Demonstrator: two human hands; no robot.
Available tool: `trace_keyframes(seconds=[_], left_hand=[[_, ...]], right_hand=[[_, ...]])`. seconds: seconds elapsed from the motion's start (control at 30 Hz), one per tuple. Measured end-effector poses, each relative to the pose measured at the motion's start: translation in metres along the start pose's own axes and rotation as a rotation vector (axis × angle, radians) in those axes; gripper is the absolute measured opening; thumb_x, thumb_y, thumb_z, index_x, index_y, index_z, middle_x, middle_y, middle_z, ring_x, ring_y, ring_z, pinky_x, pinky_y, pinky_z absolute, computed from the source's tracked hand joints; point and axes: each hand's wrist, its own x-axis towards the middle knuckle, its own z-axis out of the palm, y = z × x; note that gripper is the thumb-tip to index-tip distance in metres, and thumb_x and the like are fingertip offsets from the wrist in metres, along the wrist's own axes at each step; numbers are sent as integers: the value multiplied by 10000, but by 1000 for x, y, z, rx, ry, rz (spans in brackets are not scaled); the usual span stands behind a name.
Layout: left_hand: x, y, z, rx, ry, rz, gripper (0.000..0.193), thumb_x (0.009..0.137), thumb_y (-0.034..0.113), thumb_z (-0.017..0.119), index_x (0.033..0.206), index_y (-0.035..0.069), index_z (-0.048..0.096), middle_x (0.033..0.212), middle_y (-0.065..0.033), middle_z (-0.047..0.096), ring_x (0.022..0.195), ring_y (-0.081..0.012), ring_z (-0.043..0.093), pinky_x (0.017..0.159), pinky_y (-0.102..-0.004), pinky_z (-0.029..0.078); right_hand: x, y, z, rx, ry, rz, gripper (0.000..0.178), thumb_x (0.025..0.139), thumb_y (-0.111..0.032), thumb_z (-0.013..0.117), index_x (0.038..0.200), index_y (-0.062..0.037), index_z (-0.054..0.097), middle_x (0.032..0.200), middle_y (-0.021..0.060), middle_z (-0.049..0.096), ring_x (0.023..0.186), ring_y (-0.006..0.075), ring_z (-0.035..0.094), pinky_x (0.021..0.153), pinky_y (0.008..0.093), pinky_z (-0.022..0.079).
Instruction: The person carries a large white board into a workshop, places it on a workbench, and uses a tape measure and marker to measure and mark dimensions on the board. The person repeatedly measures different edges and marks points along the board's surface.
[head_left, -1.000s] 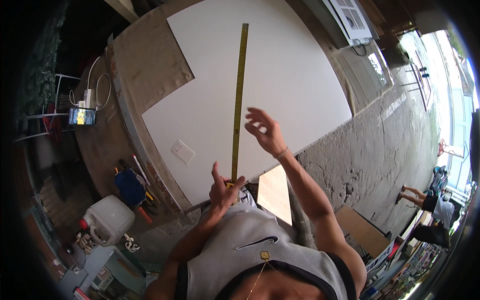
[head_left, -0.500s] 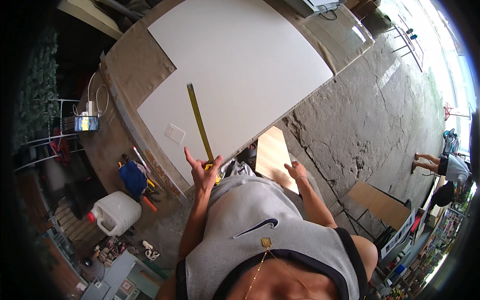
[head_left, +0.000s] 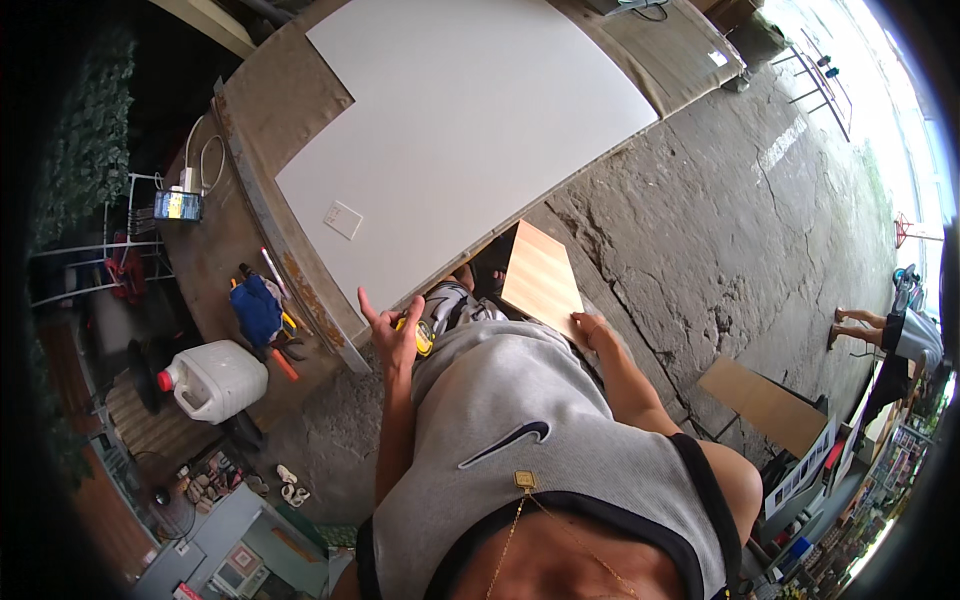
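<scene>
My left hand (head_left: 392, 335) is wrapped round a yellow and black tape measure (head_left: 424, 338), with the index finger pointing out; no blade shows out of it. It is beside the near edge of a large white sheet (head_left: 470, 130) lying on the table. A small paper with handwriting (head_left: 343, 220) rests on that sheet. My right hand (head_left: 594, 332) grips the near right edge of a pale wooden board (head_left: 541, 272), which slants below the table edge in front of me. Some of the fingers are hidden behind the board.
Left of the sheet are a metal rail (head_left: 285, 260), a blue cloth bundle with tools (head_left: 258, 310), a white jerrycan (head_left: 215, 382) and a phone (head_left: 178, 205). Cracked concrete floor (head_left: 690, 240) spreads right. Another wooden board (head_left: 765, 403) and a person (head_left: 885, 335) are farther right.
The tape's blade, stretched over the white sheet before, has gone back into its case. My right hand has closed on the wooden board's edge. The view has shifted slightly.
</scene>
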Motion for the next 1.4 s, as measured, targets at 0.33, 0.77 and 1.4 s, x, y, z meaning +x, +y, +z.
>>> trace_keyframes(seconds=[0.33, 0.77, 1.4], left_hand=[[1, -26, -18, -42, 25, -22, 1061, 745, 391, 767, 1476, 53, 76, 672, -72, 575, 633, -175, 563, 606, -306, 444], [36, -47, -63, 100, -135, -26, 1045, 722, 467, 764, 1464, 56, 152, 724, -114, 642, 697, -191, 613, 670, -314, 472], [32, -110, -126, 198, -229, -197, 1060, 650, 647, 717, 1439, 82, 292, 913, -145, 673, 899, -281, 647, 810, -380, 489]], right_hand=[[47, 72, -23, 297, -113, 2, 587, 770, -353, 719, 1167, 61, 598, 1154, 194, 616, 979, 291, 627, 812, 379, 489], [-86, 138, -37, 946, 630, -231, 467, 784, -317, 726, 890, 124, 613, 861, 158, 653, 758, 218, 624, 698, 352, 512], [-250, -54, -13, 624, 199, -1278, 406, 826, -59, 710, 1188, 21, 542, 962, 101, 681, 781, 135, 629, 682, 252, 504]])
